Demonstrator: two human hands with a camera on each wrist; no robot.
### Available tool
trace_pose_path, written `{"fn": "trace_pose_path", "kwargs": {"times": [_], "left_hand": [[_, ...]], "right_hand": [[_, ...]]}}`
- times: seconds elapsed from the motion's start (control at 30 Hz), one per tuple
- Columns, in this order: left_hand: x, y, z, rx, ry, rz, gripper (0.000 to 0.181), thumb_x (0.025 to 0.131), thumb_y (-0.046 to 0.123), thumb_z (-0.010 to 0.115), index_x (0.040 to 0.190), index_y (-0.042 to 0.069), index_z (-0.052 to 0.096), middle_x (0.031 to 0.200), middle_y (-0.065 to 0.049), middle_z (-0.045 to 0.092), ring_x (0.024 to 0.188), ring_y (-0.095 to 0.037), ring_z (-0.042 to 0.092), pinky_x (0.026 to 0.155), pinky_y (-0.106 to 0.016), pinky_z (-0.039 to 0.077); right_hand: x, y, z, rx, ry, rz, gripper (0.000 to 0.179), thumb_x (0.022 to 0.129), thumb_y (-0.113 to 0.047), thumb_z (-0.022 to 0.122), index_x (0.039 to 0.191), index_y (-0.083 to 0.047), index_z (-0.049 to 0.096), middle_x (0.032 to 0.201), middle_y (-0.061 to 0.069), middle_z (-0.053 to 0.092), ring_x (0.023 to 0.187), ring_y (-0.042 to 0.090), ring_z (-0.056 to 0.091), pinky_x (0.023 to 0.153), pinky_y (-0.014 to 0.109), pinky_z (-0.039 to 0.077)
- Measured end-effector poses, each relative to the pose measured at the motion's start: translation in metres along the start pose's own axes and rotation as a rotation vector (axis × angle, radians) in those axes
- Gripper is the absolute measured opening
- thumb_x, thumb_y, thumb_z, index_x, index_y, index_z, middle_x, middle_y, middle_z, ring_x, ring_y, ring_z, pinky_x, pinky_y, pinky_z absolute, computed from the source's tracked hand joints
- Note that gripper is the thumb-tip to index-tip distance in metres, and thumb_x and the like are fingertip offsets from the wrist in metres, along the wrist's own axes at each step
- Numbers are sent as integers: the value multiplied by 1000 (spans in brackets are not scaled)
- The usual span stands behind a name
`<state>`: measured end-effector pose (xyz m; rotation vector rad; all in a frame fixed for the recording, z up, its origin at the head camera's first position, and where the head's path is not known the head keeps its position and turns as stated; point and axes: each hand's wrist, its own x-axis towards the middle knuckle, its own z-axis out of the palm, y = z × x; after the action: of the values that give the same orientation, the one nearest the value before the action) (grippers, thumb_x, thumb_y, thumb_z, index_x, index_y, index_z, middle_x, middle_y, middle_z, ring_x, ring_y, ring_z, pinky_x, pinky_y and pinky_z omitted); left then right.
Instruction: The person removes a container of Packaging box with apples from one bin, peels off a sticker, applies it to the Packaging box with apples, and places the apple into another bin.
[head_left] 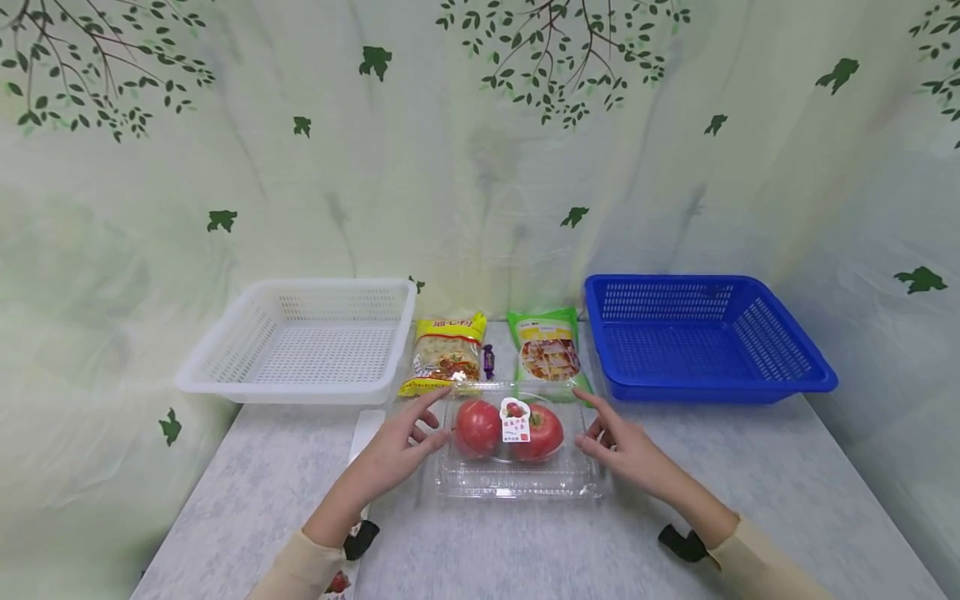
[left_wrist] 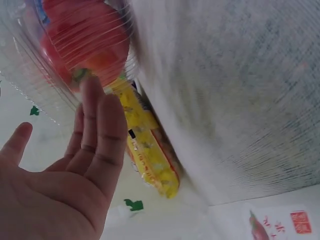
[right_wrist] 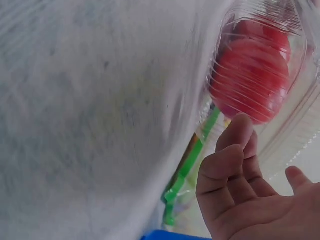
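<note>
A clear plastic clamshell box (head_left: 517,482) sits on the table in front of me, with two red tomatoes (head_left: 477,428) inside. A white sticker (head_left: 515,421) with a strawberry-like picture and red writing is on its lid. My left hand (head_left: 397,447) is at the box's left side, index finger extended toward the back left corner. Mirroring it, my right hand (head_left: 630,452) is at the right side, index finger at the back right corner. Neither hand's fingers close around the box; whether the fingertips touch it I cannot tell. Through the ribbed wall a tomato (right_wrist: 250,80) shows in the right wrist view.
Behind the box lie a yellow food packet (head_left: 447,354), a small purple-wrapped sweet (head_left: 489,362) and a green food packet (head_left: 550,350). A white basket (head_left: 300,390) stands back left, a blue basket (head_left: 720,387) back right. Beneath my left forearm lies a printed white strip (head_left: 366,432).
</note>
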<state>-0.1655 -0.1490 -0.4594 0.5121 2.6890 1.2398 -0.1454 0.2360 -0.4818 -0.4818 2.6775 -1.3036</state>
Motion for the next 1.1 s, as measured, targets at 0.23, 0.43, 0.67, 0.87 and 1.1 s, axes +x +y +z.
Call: {"fn": "trace_pose_path", "kwargs": {"times": [0.23,0.43,0.67,0.87,1.1], "left_hand": [[4,-9,3,-159,-99,-93,66,103,37,70,161,39,39,114,-12,67,78,-24,70,62,-37,59],[6,-12,7,-242,-126,-103,61,102,36,71,157,35,45,104,-14,67,70,-21,65,57,-38,59],[7,-14,12,-302,-157,-146,53,102,38,72,149,38,49,91,-17,66,64,-18,56,55,-37,57],[7,-10,13,-346,-151,-192,54,99,39,74,148,37,50,85,-14,62,61,-17,51,54,-33,53],[10,-11,14,-374,-151,-190,55,95,35,80,142,32,52,72,-3,57,55,-15,48,52,-28,43]], "right_hand": [[3,-1,0,97,-22,40,72,105,-26,68,166,-26,30,88,4,62,67,8,53,60,24,47],[6,-2,0,191,-97,76,72,106,-22,64,167,-26,26,85,6,57,63,12,53,59,26,49],[8,2,2,316,-138,91,72,106,-18,64,166,-24,25,82,2,50,60,11,49,57,26,46],[9,5,3,341,-139,115,65,105,-19,65,159,-19,30,81,1,48,61,11,46,56,24,43],[10,5,5,316,-106,125,56,102,-15,67,151,-15,39,81,1,48,62,11,46,55,24,42]]}}
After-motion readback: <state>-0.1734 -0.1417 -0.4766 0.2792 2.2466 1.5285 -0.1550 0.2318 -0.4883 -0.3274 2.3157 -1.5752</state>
